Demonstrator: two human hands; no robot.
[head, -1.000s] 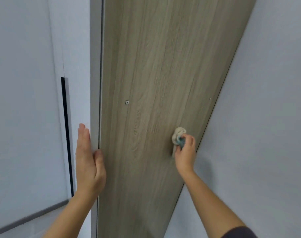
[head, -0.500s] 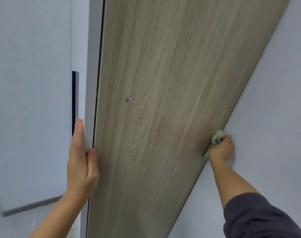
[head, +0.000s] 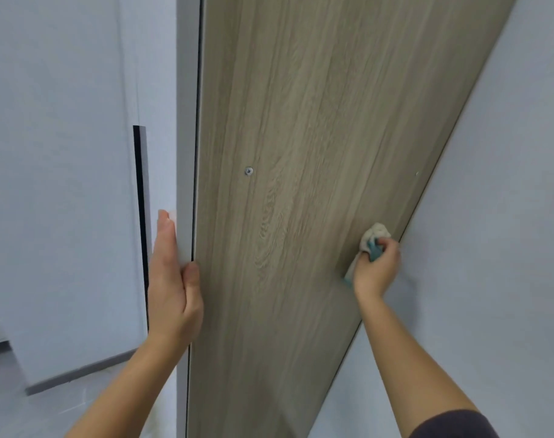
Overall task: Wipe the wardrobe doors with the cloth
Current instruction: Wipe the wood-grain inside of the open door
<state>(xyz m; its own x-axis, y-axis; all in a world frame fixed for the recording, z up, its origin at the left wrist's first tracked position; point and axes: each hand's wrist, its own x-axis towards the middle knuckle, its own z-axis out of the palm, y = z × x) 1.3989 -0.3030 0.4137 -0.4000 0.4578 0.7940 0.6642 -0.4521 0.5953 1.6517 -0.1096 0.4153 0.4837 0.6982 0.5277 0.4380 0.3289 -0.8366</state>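
Left hand (head: 174, 286): we see straight fingers flat on the white edge of the wardrobe door (head: 301, 216), thumb on the wood face.
Right hand (head: 376, 267): we note it clutches the bunched cloth (head: 372, 240).
Cloth: pressed near the door's right edge.

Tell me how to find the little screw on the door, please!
Look at the big wood-grain door panel in the middle of the view. The screw sits left of the panel's centre, higher than the left hand on the door's edge and the right hand gripping the cloth. It is the one small, round, shiny metal head on the brown wood.
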